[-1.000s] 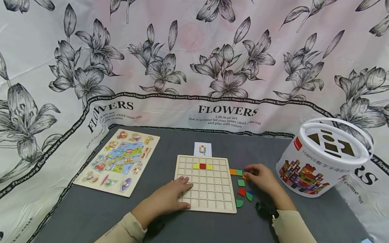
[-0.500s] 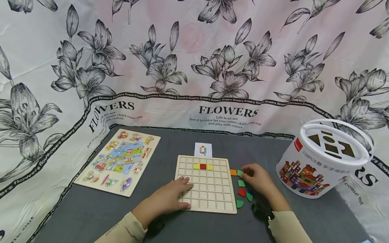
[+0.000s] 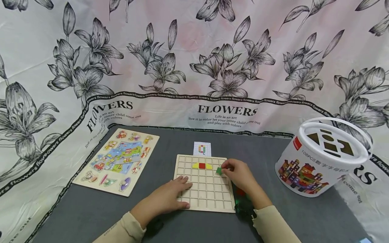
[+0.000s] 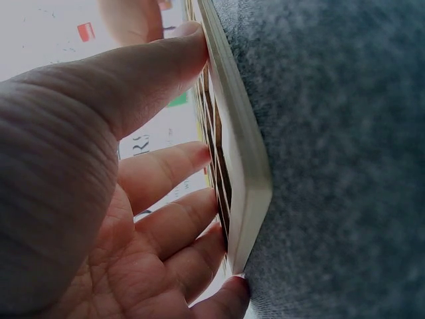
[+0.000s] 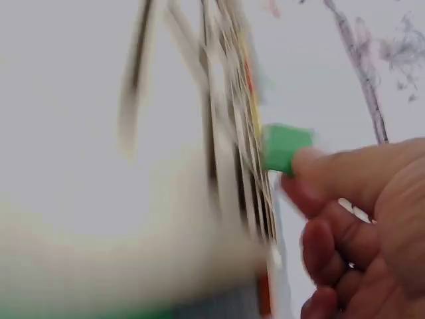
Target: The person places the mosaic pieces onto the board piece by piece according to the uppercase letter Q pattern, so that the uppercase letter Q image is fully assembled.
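A wooden grid board [image 3: 206,197] lies at the middle of the table. A red square [image 3: 202,165] sits in an upper row, with a yellow piece [image 3: 195,165] on one side and another yellow piece [image 3: 209,166] on the other. My left hand [image 3: 165,199] rests on the board's near left part, fingers spread and thumb at the front edge. Between thumb and finger, my right hand [image 3: 240,173] pinches a green square block [image 5: 285,146] over the board's upper right cells. A card [image 3: 202,149] with a coloured letter-like pattern touches the board's far edge.
Loose blocks, including a red one [image 3: 240,192], lie right of the board, largely hidden by my right forearm. A white bucket [image 3: 308,175] with a cut-out lid stands at the right. At the left lies a picture peg puzzle [image 3: 117,191] with cards on it.
My right hand was at the loose blocks beside the board; it has taken hold of the green square and carried it left over the board. My left hand has stayed in place.
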The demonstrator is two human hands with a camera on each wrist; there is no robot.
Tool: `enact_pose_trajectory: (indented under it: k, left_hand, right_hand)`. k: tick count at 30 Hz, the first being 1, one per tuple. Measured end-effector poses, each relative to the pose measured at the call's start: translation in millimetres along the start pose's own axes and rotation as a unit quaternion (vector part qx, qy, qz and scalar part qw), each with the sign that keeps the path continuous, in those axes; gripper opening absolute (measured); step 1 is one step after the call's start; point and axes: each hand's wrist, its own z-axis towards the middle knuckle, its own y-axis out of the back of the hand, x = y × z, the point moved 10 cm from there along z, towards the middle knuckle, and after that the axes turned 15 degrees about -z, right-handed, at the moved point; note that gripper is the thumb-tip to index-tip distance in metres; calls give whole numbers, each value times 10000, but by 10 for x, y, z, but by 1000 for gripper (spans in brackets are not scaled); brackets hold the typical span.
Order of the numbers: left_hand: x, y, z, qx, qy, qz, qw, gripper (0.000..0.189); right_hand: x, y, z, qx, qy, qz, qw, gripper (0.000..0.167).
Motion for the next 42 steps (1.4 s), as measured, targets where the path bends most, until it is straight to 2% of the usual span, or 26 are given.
enact_pose_trajectory:
  k: [3,8,15,23,29,35,38,42]
  left_hand:
    - [9,-6,7,12,3,-4,10000,75]
    - [13,-12,17,11,-5,3,10000,75]
    - [5,14,8,-26,-19,20,10000,75]
    - [11,5,3,-14,-3,-2,10000,75]
    - [7,3,6,-26,-18,-5,10000,74]
    - [-3,2,-2,8,38,-19,10000,75]
    - [-7,-1,-8,27,69,-36,10000,75]
    - [-10,-5,1,6,33,-26,10000,74]
  right_hand:
    - [141,-148,58,222,63,60,9997,6]
    - [243,-240,136,182,94,84,9998,7]
    - [295,-296,190,215,183,104,9995,7]
    - [308,-367,176,480,374,-67,9981,6]
    - [323,-364,151,431,467,-175,9978,6]
    - [223,-217,135,355,310,155,9988,9]
    - [54,-55,88,246,226,187,9993,11]
    - [-220,158,-44,117,188,-51,9997,13]
